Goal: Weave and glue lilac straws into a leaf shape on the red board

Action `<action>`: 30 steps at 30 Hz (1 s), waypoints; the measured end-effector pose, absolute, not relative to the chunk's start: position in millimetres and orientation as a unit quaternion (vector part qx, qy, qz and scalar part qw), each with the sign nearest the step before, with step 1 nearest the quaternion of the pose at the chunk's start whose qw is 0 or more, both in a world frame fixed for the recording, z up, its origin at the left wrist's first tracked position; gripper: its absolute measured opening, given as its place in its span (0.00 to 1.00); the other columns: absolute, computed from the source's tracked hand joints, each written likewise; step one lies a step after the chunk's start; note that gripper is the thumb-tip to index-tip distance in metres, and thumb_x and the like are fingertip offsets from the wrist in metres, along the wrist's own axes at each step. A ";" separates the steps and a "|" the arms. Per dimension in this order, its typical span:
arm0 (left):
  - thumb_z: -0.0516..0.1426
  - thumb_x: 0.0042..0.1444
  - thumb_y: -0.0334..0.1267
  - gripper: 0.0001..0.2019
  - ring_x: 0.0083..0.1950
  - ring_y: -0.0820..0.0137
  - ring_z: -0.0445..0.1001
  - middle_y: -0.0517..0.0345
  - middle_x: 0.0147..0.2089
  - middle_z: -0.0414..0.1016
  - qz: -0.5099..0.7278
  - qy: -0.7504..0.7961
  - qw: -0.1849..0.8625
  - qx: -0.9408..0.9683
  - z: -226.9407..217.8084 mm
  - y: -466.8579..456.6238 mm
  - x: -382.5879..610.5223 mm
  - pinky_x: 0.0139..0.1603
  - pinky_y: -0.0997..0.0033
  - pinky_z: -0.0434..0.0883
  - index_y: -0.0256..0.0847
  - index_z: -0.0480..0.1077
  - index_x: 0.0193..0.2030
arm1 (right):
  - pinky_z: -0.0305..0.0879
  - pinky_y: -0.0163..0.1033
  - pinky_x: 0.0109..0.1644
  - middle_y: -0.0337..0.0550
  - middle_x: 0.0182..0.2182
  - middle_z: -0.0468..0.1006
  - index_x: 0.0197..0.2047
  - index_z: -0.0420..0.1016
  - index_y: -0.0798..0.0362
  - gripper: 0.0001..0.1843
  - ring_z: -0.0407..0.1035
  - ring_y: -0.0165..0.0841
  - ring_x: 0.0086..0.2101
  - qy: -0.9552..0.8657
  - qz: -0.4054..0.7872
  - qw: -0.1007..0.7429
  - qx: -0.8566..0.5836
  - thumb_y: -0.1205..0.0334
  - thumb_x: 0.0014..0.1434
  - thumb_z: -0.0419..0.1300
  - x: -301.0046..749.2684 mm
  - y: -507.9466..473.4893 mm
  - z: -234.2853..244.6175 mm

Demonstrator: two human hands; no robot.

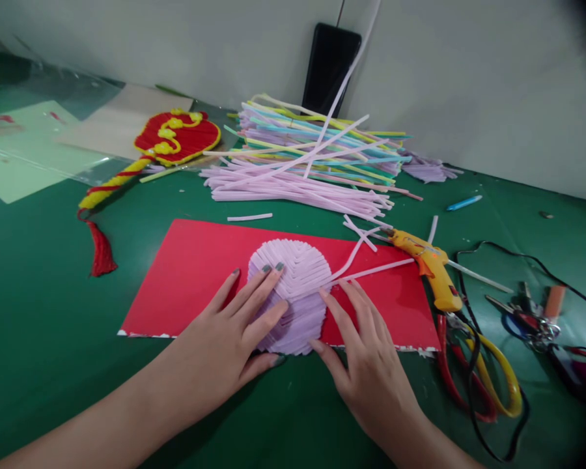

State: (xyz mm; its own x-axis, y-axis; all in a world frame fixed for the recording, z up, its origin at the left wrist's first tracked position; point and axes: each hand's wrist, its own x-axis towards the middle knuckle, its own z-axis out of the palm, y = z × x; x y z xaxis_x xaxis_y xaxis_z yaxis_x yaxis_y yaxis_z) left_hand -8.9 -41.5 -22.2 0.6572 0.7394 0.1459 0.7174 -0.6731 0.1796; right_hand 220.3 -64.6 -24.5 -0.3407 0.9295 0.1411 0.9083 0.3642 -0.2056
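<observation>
A round piece covered with lilac pipe cleaners [297,264] lies on a red card [190,280]; its upper rows meet in a V. My left hand [239,326] is spread over its left side, fingertips pressing on the rows. At the right edge, my right hand [366,339] rests with fingers stretched and apart, index fingertip touching the rim near a loose pipe cleaner [376,269]. That stem runs from the disc toward the glue gun [432,264]. Another bent stem [351,259] sticks out above it. Part of the disc is hidden under my left fingers.
Behind the card lies a pile of coloured pipe cleaners [293,185], with a phone [329,68] leaning on the wall. A red and yellow fan [176,140] with a tassel is at left. Pliers [498,378], a black cord [473,371] and keys [540,332] lie at right.
</observation>
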 end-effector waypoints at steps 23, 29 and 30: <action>0.51 0.62 0.49 0.23 0.70 0.55 0.49 0.45 0.71 0.47 0.114 0.398 0.064 0.908 -20.4 -40.6 -9.0 0.68 0.47 0.48 0.40 0.62 0.61 | 0.59 0.61 0.59 0.52 0.66 0.46 0.65 0.56 0.44 0.28 0.42 0.50 0.65 -0.810 0.044 0.107 -0.574 0.50 0.64 0.51 213.7 -68.4 -18.9; 0.51 0.62 0.49 0.24 0.71 0.54 0.47 0.44 0.72 0.45 0.108 0.396 0.060 0.910 -21.8 -41.2 -9.3 0.68 0.46 0.47 0.40 0.61 0.61 | 0.57 0.62 0.60 0.51 0.67 0.43 0.66 0.54 0.41 0.29 0.39 0.50 0.66 -0.824 0.041 0.094 -0.558 0.49 0.63 0.51 210.4 -69.9 -21.8; 0.51 0.62 0.49 0.24 0.71 0.54 0.47 0.44 0.72 0.45 0.108 0.396 0.060 0.910 -21.9 -41.2 -9.3 0.68 0.46 0.47 0.39 0.61 0.61 | 0.57 0.62 0.60 0.51 0.68 0.43 0.66 0.54 0.41 0.29 0.39 0.50 0.66 -0.823 0.040 0.094 -0.559 0.49 0.64 0.51 210.7 -70.0 -22.6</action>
